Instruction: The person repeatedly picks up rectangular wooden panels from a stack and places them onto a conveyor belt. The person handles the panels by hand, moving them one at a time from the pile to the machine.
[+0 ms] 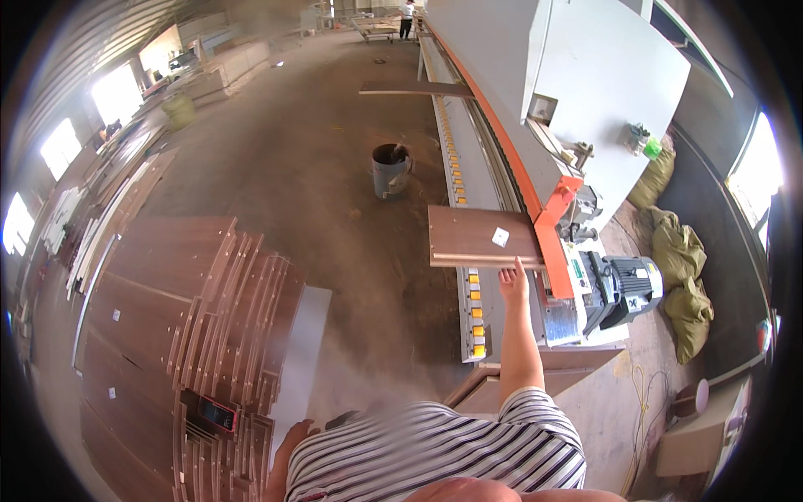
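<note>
A brown wood-grain board (468, 234) with a pale label lies across the near end of a long machine, its right end under the orange guard (549, 243). My right hand (514, 284) reaches forward to the board's near edge, touching it with outstretched fingers and not visibly wrapped around it. My left hand (299, 432) is low beside my body, near a white panel (303, 356) by the stacked boards. Its fingers are too small and partly hidden to read.
Stacks of brown boards (150, 259) stand at left, a phone-like device (217, 413) on them. A bucket (390, 171) stands on the floor. Another board (414, 87) lies farther along the machine. A motor (631, 286) and sacks (682, 251) are at right. A person (406, 20) stands far off.
</note>
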Tool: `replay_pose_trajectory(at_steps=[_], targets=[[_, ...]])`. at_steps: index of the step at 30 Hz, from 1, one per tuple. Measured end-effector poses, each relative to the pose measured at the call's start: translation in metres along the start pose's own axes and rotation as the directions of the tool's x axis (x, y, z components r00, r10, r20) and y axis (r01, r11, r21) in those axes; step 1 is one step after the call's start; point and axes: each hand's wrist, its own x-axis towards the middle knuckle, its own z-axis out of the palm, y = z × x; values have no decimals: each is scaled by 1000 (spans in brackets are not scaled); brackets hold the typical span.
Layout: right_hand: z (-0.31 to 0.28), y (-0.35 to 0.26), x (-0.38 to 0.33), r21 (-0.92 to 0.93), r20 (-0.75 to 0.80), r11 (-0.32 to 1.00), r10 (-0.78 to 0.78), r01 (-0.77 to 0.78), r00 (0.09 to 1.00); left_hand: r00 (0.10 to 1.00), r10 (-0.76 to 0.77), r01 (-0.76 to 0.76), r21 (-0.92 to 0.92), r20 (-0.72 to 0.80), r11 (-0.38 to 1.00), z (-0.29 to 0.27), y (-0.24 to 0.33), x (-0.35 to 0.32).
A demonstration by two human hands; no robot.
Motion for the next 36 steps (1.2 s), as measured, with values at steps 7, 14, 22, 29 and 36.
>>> replay_pose_trajectory(at_steps=[7, 14, 22, 29, 36], targets=[[-33, 5, 7, -19, -8, 999, 38, -38, 999, 988, 64, -89, -179, -140, 980, 3, 23, -2], [-23, 39, -131, -69, 116, 986, 157, -149, 981, 993, 66, -115, -730, -95, 673, -59, 58, 18], [78, 107, -254, -299, 443, 887, 455, -351, 772, 841, 510, -22, -954, -179, -299, -173, 179, 12], [179, 205, -281, -606, 584, 720, 691, -338, 425, 892, 334, -196, -925, -306, -325, -198, 144, -56], [268, 295, -387, -765, 482, 505, 861, -399, 163, 789, 23, -550, -723, -614, -417, -210, 116, -73]])
